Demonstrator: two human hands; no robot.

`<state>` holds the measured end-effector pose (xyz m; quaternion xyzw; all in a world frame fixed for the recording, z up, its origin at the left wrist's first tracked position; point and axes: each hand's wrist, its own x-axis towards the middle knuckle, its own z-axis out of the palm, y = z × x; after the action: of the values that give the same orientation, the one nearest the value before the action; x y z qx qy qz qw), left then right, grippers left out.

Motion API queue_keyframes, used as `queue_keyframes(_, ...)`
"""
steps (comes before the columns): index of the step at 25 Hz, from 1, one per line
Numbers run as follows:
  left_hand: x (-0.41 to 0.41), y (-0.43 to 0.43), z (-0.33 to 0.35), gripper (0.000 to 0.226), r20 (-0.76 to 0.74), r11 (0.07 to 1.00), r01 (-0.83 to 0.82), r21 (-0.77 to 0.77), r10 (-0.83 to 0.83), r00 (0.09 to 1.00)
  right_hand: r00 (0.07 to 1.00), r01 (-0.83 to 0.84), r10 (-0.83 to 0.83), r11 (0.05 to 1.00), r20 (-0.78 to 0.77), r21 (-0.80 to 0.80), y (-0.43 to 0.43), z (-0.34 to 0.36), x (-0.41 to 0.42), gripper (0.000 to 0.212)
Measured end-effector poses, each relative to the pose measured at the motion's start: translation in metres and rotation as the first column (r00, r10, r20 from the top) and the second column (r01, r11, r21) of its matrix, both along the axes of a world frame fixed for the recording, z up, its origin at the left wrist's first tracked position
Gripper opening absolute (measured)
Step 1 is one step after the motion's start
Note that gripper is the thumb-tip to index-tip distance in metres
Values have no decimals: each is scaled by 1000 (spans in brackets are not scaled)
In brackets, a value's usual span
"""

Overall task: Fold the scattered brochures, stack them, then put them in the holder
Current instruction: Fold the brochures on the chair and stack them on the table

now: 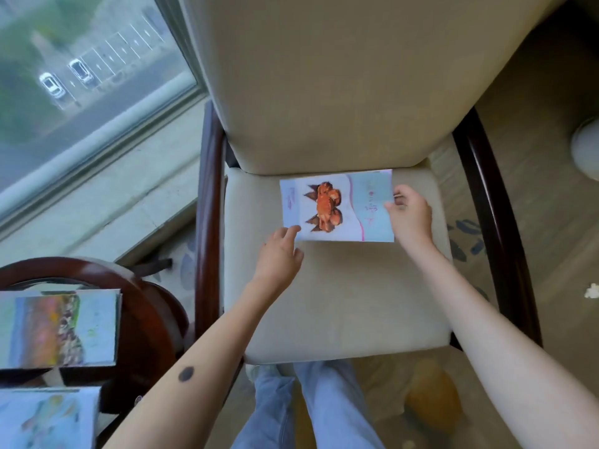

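- Hands first: right hand pinching right short edge of brochure, thumb on top; left hand loosely open, fingertips touching lower left corner.
- Brochure flat on chair seat, centre of frame, just below backrest.
- Long axis left to right across frame; crab picture at left half, pale blue text panel at right.
- Step, by the look of it: starting a fold of this sheet.
- Next move likely needs right edge lifted over toward left, corner pinned, edges matched, crease pressed.
- Other brochures on tabletop, lower left; holder not identifiable.
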<state>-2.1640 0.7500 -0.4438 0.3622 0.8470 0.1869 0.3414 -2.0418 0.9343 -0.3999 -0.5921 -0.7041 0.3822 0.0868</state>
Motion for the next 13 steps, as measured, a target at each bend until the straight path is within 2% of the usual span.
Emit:
queue_keyframes(3,-8,-25,31,42,99,954,-275,122,264,959,947,135,-178,976,-267,-171,-27,37,-4,12)
queue_keyframes(5,-19,-43,53,42,252,841,-528,120,488,836,894,134,-248,942,-374,-307,-55,55,-13,17)
queue_keyframes(7,-33,-65,74,34,487,648,-742,171,599,635,865,80,-255,921,-433,-381,-91,67,-29,22)
queue_keyframes(9,-48,-96,94,18,665,419,-877,237,588,461,847,26,-251,899,-468,-437,-128,73,-48,23)
queue_keyframes(11,-60,-135,107,15,746,252,-933,255,563,356,842,-24,-238,880,-484,-475,-166,75,-68,23)
queue_keyframes(13,-67,-181,112,20,791,125,-957,262,541,287,840,-88,-202,865,-503,-494,-207,74,-91,24)
